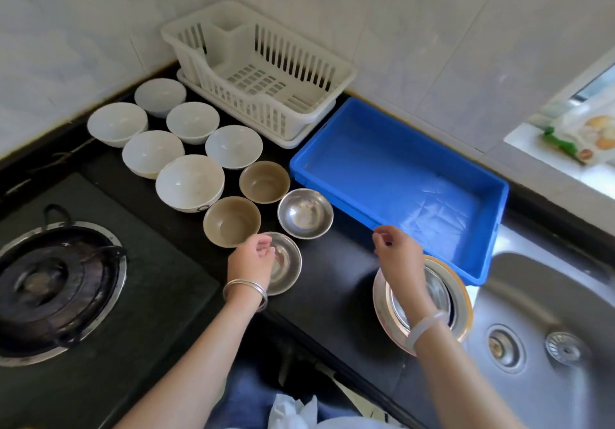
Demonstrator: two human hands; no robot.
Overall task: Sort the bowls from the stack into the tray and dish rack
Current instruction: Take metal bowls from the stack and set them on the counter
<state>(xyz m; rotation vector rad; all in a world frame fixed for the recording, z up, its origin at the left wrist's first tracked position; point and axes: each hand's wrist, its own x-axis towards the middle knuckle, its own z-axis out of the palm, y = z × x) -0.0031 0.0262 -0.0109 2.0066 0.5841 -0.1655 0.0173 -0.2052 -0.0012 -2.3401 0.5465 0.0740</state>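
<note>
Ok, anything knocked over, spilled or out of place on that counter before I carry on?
Nothing stands out. The white bowls, brown bowls and steel bowls all sit upright in rows on the counter. The dish rack and blue tray hold no bowls yet. No spills visible.

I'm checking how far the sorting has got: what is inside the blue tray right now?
The blue tray holds no bowls; only its bare, shiny floor shows. The near-right wall hides a strip of the floor behind it. The right hand hovers at the tray's near edge, holding nothing.
</note>
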